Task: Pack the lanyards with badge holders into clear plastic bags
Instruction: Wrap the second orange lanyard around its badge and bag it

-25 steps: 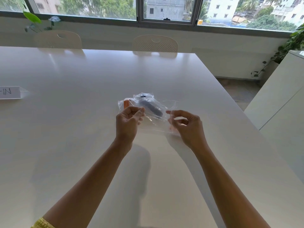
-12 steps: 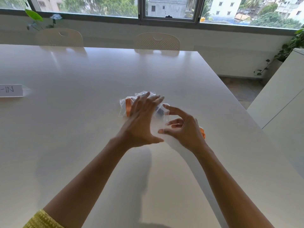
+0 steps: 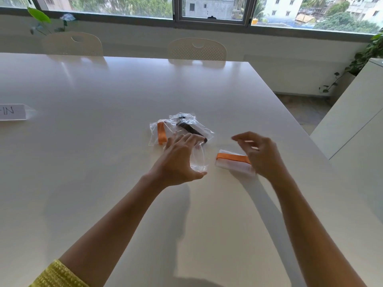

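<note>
The white table fills the view, with two chairs at 12 o'clock under the window and a paper label at its 9 o'clock edge. Near the centre lie two filled clear bags, overlapping: one shows an orange lanyard, the other a dark one. Those two look packed, though whether they are sealed cannot be told.

The left hand reaches in from 7 o'clock, fingers spread and nearly straight over the bags' near edge; a fold of clear plastic sits by its thumb, but whether it is pinched cannot be told. The right hand, at 3 o'clock from the bags, is blurred, fingers loosely curled, apparently holding nothing. Just under it lies a third lanyard, orange, on a white badge holder, bare on the table.

By this showing, two sets are done and at least one is left; it needs a bag.
</note>
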The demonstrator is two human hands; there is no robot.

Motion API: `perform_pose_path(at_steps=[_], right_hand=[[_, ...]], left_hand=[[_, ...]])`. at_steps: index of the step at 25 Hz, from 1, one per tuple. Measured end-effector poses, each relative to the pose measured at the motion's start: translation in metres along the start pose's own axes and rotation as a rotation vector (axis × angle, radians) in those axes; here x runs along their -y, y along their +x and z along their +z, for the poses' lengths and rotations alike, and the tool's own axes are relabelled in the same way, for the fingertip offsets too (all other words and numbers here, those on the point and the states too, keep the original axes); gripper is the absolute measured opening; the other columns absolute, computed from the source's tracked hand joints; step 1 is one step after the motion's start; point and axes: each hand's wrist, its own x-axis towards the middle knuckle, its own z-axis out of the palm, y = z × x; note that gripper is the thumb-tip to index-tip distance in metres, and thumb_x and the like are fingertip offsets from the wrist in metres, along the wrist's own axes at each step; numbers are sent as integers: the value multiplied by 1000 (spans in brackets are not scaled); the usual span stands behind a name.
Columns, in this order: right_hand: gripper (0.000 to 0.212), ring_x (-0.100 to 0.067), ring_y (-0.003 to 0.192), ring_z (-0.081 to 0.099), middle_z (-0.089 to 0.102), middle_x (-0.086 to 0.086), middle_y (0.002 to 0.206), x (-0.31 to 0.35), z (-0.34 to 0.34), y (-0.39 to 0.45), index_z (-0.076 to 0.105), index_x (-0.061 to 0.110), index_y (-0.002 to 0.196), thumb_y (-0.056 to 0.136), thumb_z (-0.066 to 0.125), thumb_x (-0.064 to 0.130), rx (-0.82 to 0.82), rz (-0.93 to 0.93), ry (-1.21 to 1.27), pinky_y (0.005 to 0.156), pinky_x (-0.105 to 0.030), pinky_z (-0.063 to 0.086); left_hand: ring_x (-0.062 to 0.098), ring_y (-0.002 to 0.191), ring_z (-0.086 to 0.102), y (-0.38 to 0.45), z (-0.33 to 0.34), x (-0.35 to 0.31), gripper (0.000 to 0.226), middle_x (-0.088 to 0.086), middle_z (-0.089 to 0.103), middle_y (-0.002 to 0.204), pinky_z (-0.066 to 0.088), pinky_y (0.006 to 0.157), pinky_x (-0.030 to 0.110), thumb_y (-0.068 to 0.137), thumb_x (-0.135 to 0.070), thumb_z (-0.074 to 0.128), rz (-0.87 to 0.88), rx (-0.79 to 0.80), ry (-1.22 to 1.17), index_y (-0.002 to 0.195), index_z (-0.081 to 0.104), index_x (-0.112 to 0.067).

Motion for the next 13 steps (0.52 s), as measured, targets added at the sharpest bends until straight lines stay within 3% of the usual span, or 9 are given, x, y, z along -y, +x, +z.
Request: perform_pose_path(at_steps=[2,4,7,13], right_hand=[[23,-14,113,62,69,7,120,-18,-17,7,67,29,118,98,57,34,143,149,-260,82,-19,44],[45,-24,125,53,59,-2,136,-30,-21,9,54,23,136,98,54,46,283,275,-384,91,-32,45],[50,-26,124,52,57,-6,135,-35,-14,5,54,21,138,95,58,47,315,268,-426,99,-34,42],[41,-15,92,56,60,-3,113,-42,-10,3,62,25,115,80,81,34,309,345,-265,65,-23,43]], left_hand=[[19,128,49,-3,3,1,85,-6,64,123,-1,121,24,63,-48,87,-34,44,-23,135,54,-20],[16,129,47,-5,7,1,89,-7,62,129,16,122,42,64,-51,85,-73,112,-43,140,50,-22],[16,131,50,-5,11,0,94,-8,60,133,18,122,49,65,-55,83,-91,170,-41,144,45,-23],[17,134,46,-5,13,3,98,-7,57,138,16,122,56,64,-55,83,-114,200,2,147,42,-23]])
